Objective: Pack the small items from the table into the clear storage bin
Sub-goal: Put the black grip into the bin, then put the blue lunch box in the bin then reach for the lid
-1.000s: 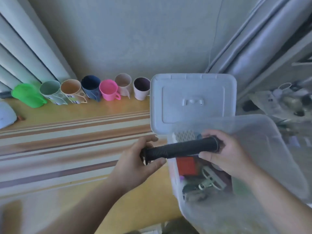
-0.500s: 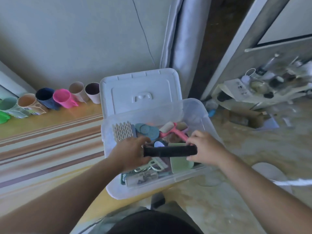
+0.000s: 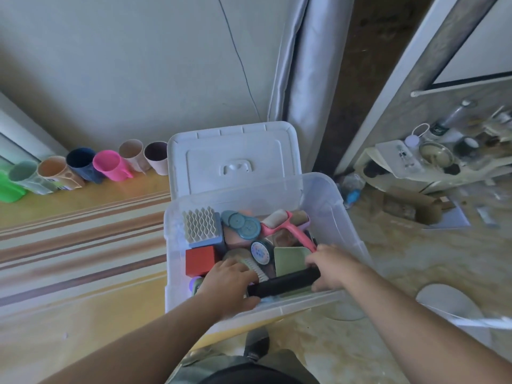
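Black and cylindrical, the ribbed tube point(image 3: 285, 282) lies almost level between my two hands, low inside the clear plastic storage bin point(image 3: 336, 214), close to its near wall. My left hand point(image 3: 228, 284) has its fingers curled round the tube's left end, and my right hand point(image 3: 333, 266) grips the right end, fingers wrapped over the top and thumb underneath.

Under and behind the tube the bin is crowded. A red cube-shaped block point(image 3: 200, 260) sits against the left wall, with a grey-blue block topped by a cream honeycomb grid point(image 3: 201, 224) just behind it. Beside that lie round teal discs point(image 3: 243, 224), and a pink-handled lint roller point(image 3: 285, 224) slants toward my right hand. A pale green flat square point(image 3: 292, 259) and a small round tin with a printed lid point(image 3: 260, 252) sit in the middle, and white brush bristles point(image 3: 259, 271) show just beside my left knuckles.

The bin's white lid point(image 3: 235, 159) stands open behind it, leaning toward the wall. The bin rests on the right end of the striped wooden table point(image 3: 83, 239), where a row of coloured plastic cups point(image 3: 109, 166) lines the far edge against the wall.
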The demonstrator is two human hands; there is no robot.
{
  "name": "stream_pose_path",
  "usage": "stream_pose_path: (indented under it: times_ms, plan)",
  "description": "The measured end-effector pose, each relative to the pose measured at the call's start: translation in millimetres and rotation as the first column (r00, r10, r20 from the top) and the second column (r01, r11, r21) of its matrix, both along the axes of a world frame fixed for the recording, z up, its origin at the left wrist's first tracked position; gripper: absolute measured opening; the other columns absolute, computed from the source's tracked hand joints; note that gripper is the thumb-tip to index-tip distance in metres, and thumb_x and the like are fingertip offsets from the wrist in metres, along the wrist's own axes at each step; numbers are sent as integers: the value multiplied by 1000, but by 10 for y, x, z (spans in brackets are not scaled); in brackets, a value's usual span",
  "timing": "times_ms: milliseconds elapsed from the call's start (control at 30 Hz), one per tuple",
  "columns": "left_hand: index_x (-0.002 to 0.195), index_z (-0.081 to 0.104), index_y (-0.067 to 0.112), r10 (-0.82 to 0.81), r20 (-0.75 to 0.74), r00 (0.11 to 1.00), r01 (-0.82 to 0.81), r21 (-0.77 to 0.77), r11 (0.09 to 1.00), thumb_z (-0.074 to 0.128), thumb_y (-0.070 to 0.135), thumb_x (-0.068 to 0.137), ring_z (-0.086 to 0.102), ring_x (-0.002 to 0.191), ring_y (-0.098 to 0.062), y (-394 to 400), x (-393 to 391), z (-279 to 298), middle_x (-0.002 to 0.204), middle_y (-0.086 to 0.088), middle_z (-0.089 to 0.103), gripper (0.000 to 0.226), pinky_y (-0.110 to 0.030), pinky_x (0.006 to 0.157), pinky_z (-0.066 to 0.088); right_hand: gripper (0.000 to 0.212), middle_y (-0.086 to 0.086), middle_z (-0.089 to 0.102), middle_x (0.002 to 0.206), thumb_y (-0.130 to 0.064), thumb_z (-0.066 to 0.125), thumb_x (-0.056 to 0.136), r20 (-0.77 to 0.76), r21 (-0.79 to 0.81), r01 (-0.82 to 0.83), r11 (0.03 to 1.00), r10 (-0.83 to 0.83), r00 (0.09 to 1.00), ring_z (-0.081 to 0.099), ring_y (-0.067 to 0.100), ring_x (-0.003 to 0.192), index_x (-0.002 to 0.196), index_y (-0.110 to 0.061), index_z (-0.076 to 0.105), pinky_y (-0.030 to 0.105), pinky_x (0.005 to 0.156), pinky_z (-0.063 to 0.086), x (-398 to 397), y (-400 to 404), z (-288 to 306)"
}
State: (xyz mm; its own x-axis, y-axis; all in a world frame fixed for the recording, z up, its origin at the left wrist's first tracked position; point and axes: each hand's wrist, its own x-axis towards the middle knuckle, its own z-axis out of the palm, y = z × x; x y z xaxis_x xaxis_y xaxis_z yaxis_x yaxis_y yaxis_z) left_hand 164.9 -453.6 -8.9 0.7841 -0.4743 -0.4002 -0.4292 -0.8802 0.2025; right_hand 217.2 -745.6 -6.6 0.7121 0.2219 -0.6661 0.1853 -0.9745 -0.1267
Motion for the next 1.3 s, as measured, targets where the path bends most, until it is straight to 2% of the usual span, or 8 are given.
stream_pose_path:
  times_ms: [167,333,533,600,800,1033,1133,1300]
  plan:
    - [132,62,37,60,-109,992,-73,-118,990,45,74,86,50,126,-20,131,-73,152,134,11,62,61,-41,105,43,67,-16,44,118,-71,81,66,48,141,67,988,-75,996,51,14,107,125,-45,63,38,88,53,-20,98,106]
    - [130,66,35,246,-2,969,-220,-457,862,59,58,88,57,120,-12,609,-247,395,133,11,62,48,-32,102,48,55,-11,46,129,-62,76,83,234,350,-4,937,-83,969,48,16,121,133,-43,61,38,96,47,-46,742,277]
    - [129,61,42,713,75,697,-554,-576,601,69,49,86,60,107,-9,1972,-527,543,132,18,53,44,-33,89,54,42,-9,54,126,-43,72,93,434,454,-239,858,21,901,46,16,122,132,-31,67,37,101,43,33,2005,642]
    - [128,59,45,803,95,589,-633,-564,530,68,50,86,58,102,-13,2512,-721,533,133,20,49,43,-35,84,55,40,-7,54,127,-37,73,92,472,496,-307,812,44,880,44,18,124,130,-26,69,37,107,42,23,2534,704]
    - [134,59,36,951,144,274,-853,-420,309,82,39,80,47,127,-30,3970,-1584,339,138,2,48,59,-49,108,41,42,-6,50,131,-35,69,94,428,518,-472,713,262,865,41,22,129,135,-28,65,40,108,43,-202,4281,705]
    - [146,42,45,993,40,-108,-983,-156,-101,75,56,71,30,139,-38,5345,-2740,-70,156,-4,24,83,-52,115,33,66,-9,40,149,-41,66,96,276,425,-619,661,557,784,33,20,141,156,-37,41,39,110,43,-795,6363,460]
    - [147,38,44,985,14,-174,-970,-173,-169,74,57,70,27,142,-40,5687,-2944,-217,155,-3,20,85,-54,116,31,70,-7,36,155,-38,66,97,202,398,-672,624,655,728,31,23,144,159,-39,33,43,112,44,-1048,7020,360]
    - [153,23,45,992,-1,-125,-985,-117,-124,69,71,65,14,148,-34,6020,-2963,-481,162,-6,8,103,-51,121,24,74,-4,34,156,-35,69,96,165,323,-771,549,769,617,35,26,143,159,-37,32,44,107,48,-1267,7807,142]
